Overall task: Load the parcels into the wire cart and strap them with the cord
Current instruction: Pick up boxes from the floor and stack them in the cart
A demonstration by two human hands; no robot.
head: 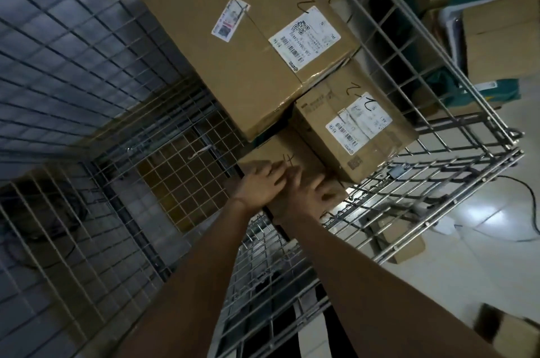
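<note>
Both my arms reach down into the wire cart (432, 182). A small brown parcel (295, 158) with a pen mark on top sits low in the cart. My left hand (260, 182) lies flat on its top with fingers straight. My right hand (314, 194) rests on its near right corner, fingers spread over the edge. Beside it stands a medium labelled box (353, 126), and a large labelled box (242, 44) lies above both. No cord shows near my hands.
The cart's mesh walls (87, 94) rise on the left and right. Outside the cart at the upper right are more cardboard boxes (499, 44). A black cable (526, 196) trails over the pale tiled floor, and another box (505, 331) sits at the lower right.
</note>
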